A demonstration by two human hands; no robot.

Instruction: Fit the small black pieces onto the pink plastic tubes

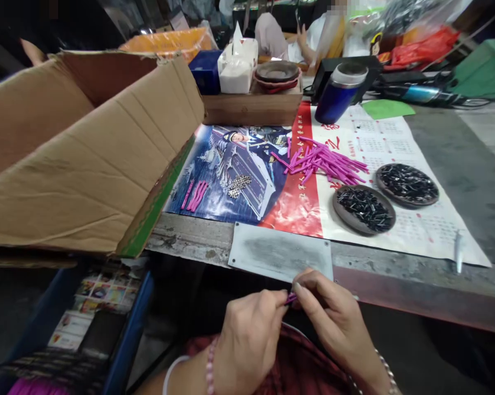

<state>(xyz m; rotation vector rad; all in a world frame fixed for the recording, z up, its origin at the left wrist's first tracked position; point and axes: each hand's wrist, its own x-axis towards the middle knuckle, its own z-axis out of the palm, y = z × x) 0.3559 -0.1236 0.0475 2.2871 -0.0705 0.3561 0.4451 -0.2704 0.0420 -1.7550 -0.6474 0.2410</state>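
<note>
My left hand (251, 332) and my right hand (333, 315) meet in front of the bench edge, below a grey metal plate (280, 249). Both are closed on one small purple strip (290, 298), mostly hidden by the fingers. A loose pile of purple strips (325, 162) lies on a printed poster (300, 206). Several more strips (198, 196) lie together at its left, beside a cluster of small metallic pieces (239, 186). Two round dishes, one nearer (364, 209) and one farther (407, 185), hold small dark pieces.
A large open cardboard box (95, 170) stands at the left, above a blue drawer (138, 312). Behind the poster are a wooden box (251, 109) and a blue cup (341, 93). A white tool (459, 251) lies at the right. Other people are partly visible behind.
</note>
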